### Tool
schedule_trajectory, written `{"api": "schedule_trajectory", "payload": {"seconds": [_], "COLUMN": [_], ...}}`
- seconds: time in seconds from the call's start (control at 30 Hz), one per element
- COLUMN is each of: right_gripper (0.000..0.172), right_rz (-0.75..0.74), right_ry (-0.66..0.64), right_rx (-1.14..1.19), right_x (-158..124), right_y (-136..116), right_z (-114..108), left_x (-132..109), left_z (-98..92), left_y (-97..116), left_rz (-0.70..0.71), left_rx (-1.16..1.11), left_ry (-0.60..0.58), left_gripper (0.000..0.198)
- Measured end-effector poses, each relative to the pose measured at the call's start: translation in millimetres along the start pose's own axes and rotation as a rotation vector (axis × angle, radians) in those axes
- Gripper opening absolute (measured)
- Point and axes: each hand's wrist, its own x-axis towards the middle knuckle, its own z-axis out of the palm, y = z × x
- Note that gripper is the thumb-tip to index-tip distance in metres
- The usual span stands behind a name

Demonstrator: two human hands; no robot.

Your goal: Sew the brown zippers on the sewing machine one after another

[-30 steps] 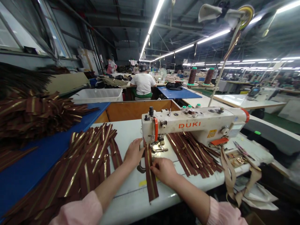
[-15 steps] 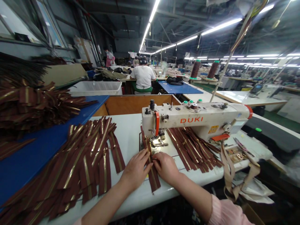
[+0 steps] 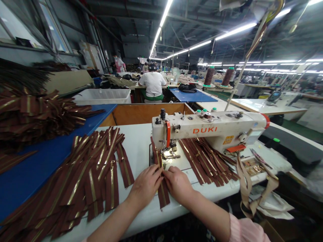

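A brown zipper point(image 3: 163, 195) with gold teeth runs under the presser foot point(image 3: 169, 154) of the white sewing machine point(image 3: 186, 127). My left hand point(image 3: 146, 183) lies along the zipper's left side, its fingertips pressing it just in front of the foot. On the other side my right hand point(image 3: 178, 183) has its fingers curled in, thumb and forefinger pinching the zipper's right edge. The zipper's near end hangs free between my wrists toward the table edge. What lies right under the fingertips is hidden.
Many brown zippers point(image 3: 83, 178) lie heaped left of the machine, and more zippers point(image 3: 202, 158) under its arm. A bigger zipper bundle point(image 3: 37, 114) rests on a blue board point(image 3: 45, 154). Right are a parts tray point(image 3: 253, 166), scissors point(image 3: 261, 158) and a beige strap point(image 3: 244, 188). Ahead sits a person point(image 3: 152, 84).
Both hands stay at the zipper in front of the foot, with only slight shifts of the fingers. The whole view has moved a little; the zipper piles look the same.
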Motion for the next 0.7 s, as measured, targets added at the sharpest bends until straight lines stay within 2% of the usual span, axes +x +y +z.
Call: {"api": "schedule_trajectory", "payload": {"seconds": [0.4, 0.53, 0.6, 0.7], "right_gripper": [0.018, 0.021, 0.022, 0.020], "right_rz": [-0.111, -0.141, -0.099, 0.062], "right_ry": [-0.060, -0.022, 0.048, 0.148], "right_rx": [-0.130, -0.069, -0.005, 0.103], "right_x": [2, 13, 25, 50], "right_y": [2, 14, 27, 47], "right_z": [-4, -10, -14, -17], "left_x": [-3, 7, 16, 28], "left_z": [-2.8, -2.2, -1.3, 0.2], "left_y": [2, -2, -7, -15], "left_rz": [-0.033, -0.030, -0.030, -0.030], "left_rx": [0.010, 0.054, 0.068, 0.087], "left_ry": [-0.066, -0.084, -0.094, -0.119], "left_gripper": [0.033, 0.032, 0.031, 0.031]}}
